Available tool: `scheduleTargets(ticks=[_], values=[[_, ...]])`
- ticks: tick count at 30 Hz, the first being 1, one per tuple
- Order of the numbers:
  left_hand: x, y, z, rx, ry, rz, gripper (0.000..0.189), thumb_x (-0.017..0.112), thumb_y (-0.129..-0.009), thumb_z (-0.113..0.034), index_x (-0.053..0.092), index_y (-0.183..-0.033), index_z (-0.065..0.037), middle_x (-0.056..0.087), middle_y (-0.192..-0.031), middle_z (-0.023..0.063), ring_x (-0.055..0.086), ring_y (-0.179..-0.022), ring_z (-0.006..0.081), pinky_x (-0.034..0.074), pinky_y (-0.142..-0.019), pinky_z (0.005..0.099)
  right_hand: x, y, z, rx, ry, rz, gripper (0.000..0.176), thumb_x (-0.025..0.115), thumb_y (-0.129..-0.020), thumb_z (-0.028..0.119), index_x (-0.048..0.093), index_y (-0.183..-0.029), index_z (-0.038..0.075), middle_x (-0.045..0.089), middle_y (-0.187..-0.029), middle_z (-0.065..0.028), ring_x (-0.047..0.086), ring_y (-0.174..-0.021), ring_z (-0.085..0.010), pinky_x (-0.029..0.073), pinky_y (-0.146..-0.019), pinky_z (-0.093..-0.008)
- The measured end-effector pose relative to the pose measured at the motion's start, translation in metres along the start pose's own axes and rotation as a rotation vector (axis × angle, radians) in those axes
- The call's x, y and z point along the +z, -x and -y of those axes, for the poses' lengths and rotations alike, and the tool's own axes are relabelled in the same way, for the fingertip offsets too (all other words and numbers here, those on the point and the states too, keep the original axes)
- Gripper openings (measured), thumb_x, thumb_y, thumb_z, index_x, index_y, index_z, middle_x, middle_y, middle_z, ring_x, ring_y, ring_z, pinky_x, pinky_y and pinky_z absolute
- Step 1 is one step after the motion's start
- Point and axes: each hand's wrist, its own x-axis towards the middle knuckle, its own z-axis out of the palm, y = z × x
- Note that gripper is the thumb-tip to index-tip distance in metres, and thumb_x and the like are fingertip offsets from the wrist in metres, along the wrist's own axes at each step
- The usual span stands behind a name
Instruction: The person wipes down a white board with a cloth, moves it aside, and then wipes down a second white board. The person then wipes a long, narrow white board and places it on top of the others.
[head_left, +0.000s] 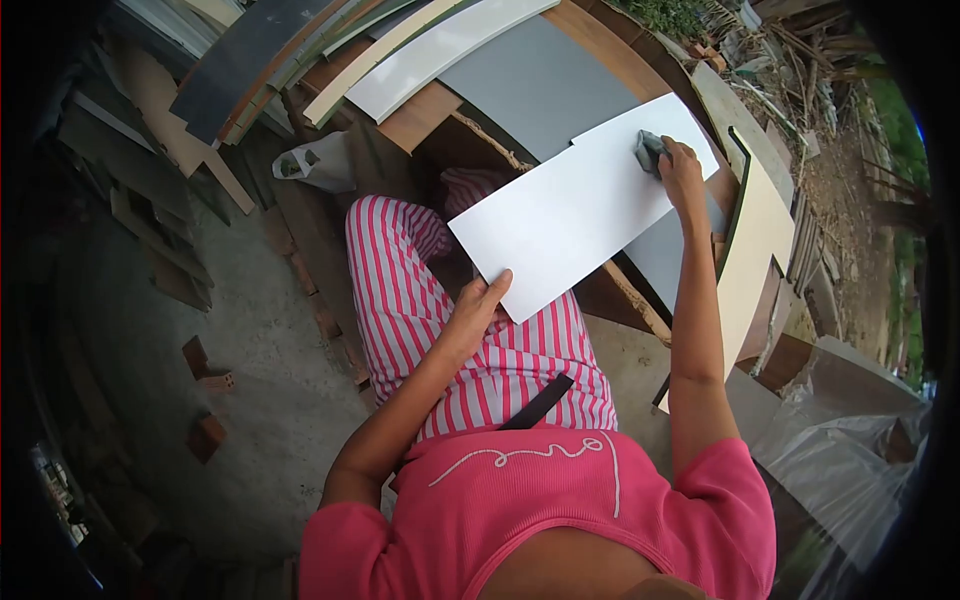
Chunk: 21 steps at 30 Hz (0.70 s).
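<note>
A long white panel (pixel 575 215) lies at a slant over my lap and the boards in front of me. My left hand (pixel 478 312) grips its near left corner, with the thumb on top. Near the panel's far right end, my right hand (pixel 682 172) is closed on a grey-green cloth (pixel 651 152) pressed against the white surface. Part of the cloth is hidden under the fingers.
Grey boards (pixel 540 80) lie under the panel. Curved-looking strips (pixel 420 60) are stacked at the top. A cream board (pixel 755 260) and clear plastic sheeting (pixel 835 460) are at right. A white bag (pixel 318 162) and brick pieces (pixel 207 438) are at left.
</note>
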Motion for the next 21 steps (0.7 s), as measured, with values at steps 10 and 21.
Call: scheduleTargets(ticks=[10, 21], values=[[-0.002, -0.001, 0.008, 0.016, 0.047, 0.003, 0.047, 0.046, -0.097, -0.032, 0.042, -0.126, 0.004, 0.055, -0.114, 0.0137, 0.058, -0.101, 0.0199, 0.050, -0.086, 0.0338, 0.007, 0.118, 0.189, -0.147, -0.738, 0.339, 0.032, 0.055, -0.081, 0.003, 0.061, -0.112, 0.011, 0.056, -0.125, -0.0074, 0.049, -0.121, -0.0257, 0.038, -0.101, -0.0385], [-0.008, -0.006, 0.020, 0.084, 0.005, 0.013, 0.061, 0.051, -0.092, -0.046, 0.047, -0.120, 0.008, 0.060, -0.103, 0.0176, 0.062, -0.094, 0.0203, 0.054, -0.079, 0.0295, 0.069, -0.039, -0.036, 0.277, 0.119, -0.101, 0.042, 0.044, -0.092, 0.024, 0.048, -0.132, 0.012, 0.040, -0.141, -0.0114, 0.034, -0.130, -0.0370, 0.029, -0.101, -0.0556]])
